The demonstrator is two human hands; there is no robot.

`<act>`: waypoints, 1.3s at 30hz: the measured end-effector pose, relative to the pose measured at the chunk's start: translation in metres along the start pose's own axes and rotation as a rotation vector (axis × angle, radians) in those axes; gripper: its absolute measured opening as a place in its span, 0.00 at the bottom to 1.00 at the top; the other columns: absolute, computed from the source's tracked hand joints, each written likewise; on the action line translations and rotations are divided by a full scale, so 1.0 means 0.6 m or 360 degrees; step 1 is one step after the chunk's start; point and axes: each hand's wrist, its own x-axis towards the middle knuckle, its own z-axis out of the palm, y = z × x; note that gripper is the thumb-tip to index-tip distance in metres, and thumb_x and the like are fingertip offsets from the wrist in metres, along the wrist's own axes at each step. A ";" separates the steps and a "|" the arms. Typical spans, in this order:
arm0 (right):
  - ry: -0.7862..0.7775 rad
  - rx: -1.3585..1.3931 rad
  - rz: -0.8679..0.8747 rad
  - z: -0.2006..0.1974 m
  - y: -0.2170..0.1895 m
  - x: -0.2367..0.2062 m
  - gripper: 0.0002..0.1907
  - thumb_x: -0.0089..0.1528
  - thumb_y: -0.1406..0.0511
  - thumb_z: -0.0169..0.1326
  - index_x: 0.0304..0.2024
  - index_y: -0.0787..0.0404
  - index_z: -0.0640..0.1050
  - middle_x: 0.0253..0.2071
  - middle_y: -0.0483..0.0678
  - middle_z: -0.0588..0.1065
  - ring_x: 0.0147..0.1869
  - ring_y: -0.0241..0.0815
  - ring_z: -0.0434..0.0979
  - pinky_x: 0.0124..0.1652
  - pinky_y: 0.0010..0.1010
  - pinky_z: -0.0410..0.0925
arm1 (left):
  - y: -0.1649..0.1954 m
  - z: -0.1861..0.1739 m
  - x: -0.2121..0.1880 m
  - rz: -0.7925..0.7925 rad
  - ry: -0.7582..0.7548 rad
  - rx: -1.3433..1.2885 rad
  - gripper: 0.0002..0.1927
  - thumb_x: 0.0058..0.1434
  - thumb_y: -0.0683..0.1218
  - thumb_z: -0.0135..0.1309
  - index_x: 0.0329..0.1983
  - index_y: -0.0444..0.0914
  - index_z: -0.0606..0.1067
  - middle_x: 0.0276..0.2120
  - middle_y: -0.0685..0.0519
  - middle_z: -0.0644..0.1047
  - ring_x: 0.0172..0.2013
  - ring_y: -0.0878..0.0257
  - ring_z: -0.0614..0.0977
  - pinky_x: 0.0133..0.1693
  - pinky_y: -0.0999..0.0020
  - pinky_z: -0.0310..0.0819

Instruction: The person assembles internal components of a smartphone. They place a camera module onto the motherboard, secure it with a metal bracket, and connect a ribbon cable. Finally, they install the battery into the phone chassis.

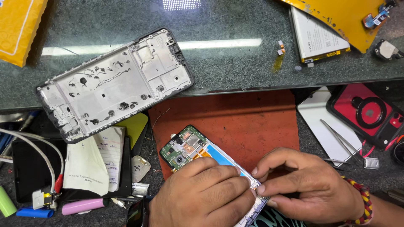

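Observation:
An opened phone (189, 149) with a green circuit board and a blue panel lies tilted on a red-brown mat (248, 122). My left hand (202, 195) rests palm down over its lower half and holds it still. My right hand (307, 185), with a red and yellow thread band at the wrist, pinches at the phone's right edge with thumb and forefinger. What the fingertips grip is hidden. A bare silver phone frame (113, 82) lies on the glass shelf above.
A phone battery (317, 35) and a yellow sheet (341, 17) sit at the top right. Tweezers (341, 141) lie on a white plate beside a red phone case (370, 111). Paper slips (94, 159), cables (38, 151), pink and blue cylinders sit at the left.

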 end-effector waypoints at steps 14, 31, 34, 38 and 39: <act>-0.0304 -0.0259 -0.0169 -0.028 -0.021 0.060 0.14 0.57 0.67 0.66 0.45 0.58 0.80 0.51 0.52 0.76 0.50 0.44 0.83 0.47 0.30 0.77 | -0.003 -0.012 -0.005 -0.0034 0.0020 -0.0102 0.09 0.59 0.42 0.61 0.42 0.36 0.80 0.44 0.50 0.79 0.48 0.57 0.83 0.47 0.62 0.80; -0.0450 -0.0328 -0.0234 -0.028 -0.023 0.077 0.14 0.59 0.64 0.63 0.47 0.56 0.79 0.50 0.50 0.75 0.47 0.44 0.82 0.45 0.32 0.78 | -0.004 -0.018 -0.012 -0.0043 0.0012 -0.0152 0.08 0.62 0.42 0.60 0.44 0.37 0.80 0.45 0.50 0.79 0.50 0.57 0.83 0.49 0.62 0.79; -0.0464 -0.0317 -0.0205 -0.028 -0.024 0.076 0.13 0.60 0.63 0.63 0.46 0.56 0.79 0.50 0.50 0.75 0.47 0.43 0.82 0.45 0.32 0.78 | -0.001 -0.018 -0.012 -0.0072 0.0026 -0.0157 0.07 0.62 0.42 0.60 0.43 0.38 0.80 0.44 0.51 0.79 0.50 0.58 0.83 0.49 0.62 0.79; -0.0457 -0.0321 -0.0256 -0.029 -0.022 0.077 0.12 0.61 0.63 0.62 0.46 0.56 0.79 0.49 0.51 0.75 0.47 0.44 0.82 0.45 0.32 0.78 | -0.003 -0.020 -0.011 -0.0071 0.0005 -0.0186 0.07 0.61 0.42 0.59 0.42 0.38 0.80 0.44 0.51 0.79 0.49 0.58 0.83 0.48 0.62 0.79; -0.0453 -0.0325 -0.0278 -0.029 -0.021 0.077 0.12 0.61 0.62 0.63 0.45 0.57 0.80 0.49 0.51 0.75 0.47 0.44 0.82 0.45 0.32 0.78 | -0.002 -0.021 -0.011 -0.0087 0.0013 -0.0199 0.07 0.61 0.42 0.59 0.42 0.38 0.80 0.44 0.51 0.79 0.49 0.58 0.84 0.48 0.62 0.79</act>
